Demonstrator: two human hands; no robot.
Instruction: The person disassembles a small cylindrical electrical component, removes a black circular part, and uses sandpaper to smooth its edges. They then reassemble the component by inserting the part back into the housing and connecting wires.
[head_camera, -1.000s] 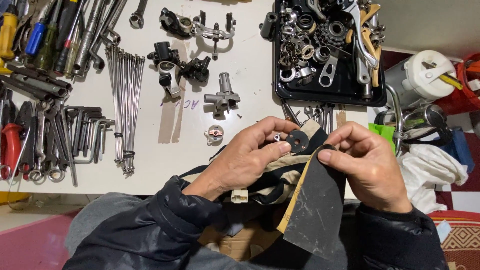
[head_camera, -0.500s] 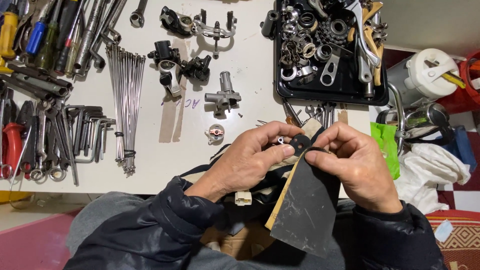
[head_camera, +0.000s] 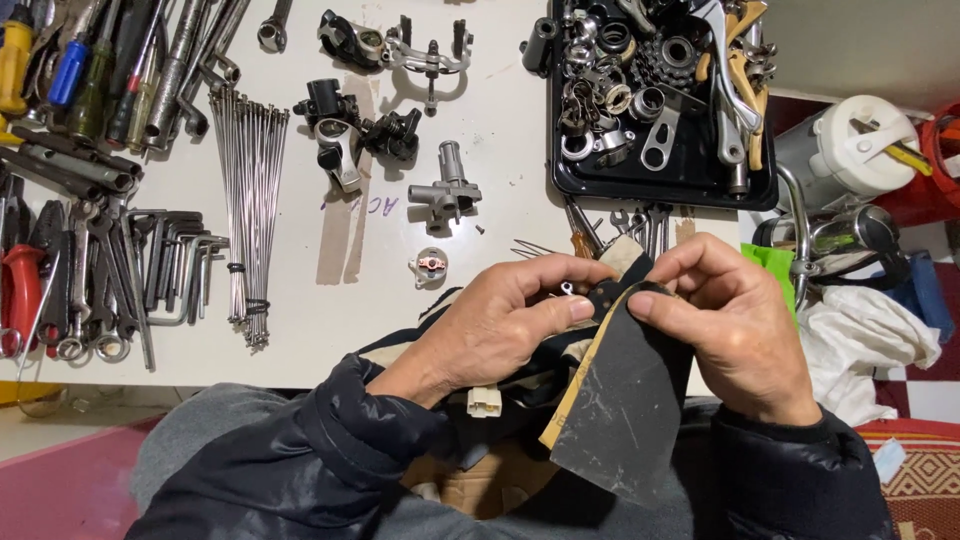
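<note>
My left hand (head_camera: 505, 322) pinches a small silver metal part (head_camera: 567, 289) between thumb and forefinger. My right hand (head_camera: 742, 330) holds the top edge of a black sheet of sandpaper (head_camera: 620, 415) with a tan back, folded over that part. The sheet hangs down over my lap. Both hands meet just past the near edge of the white table (head_camera: 400, 330). Dark jacket sleeves cover both arms. How much of the part sits under the paper is hidden.
A black tray (head_camera: 652, 188) of gears and levers stands at the back right. Brake parts (head_camera: 345, 130), a grey fitting (head_camera: 445, 190), a spoke bundle (head_camera: 250, 220), hex keys (head_camera: 180, 260) and wrenches lie at the left. At the right lies a white cloth (head_camera: 865, 340).
My hands have closed in on each other. The sandpaper's top edge now covers the small dark round piece that showed between my fingers a second ago.
</note>
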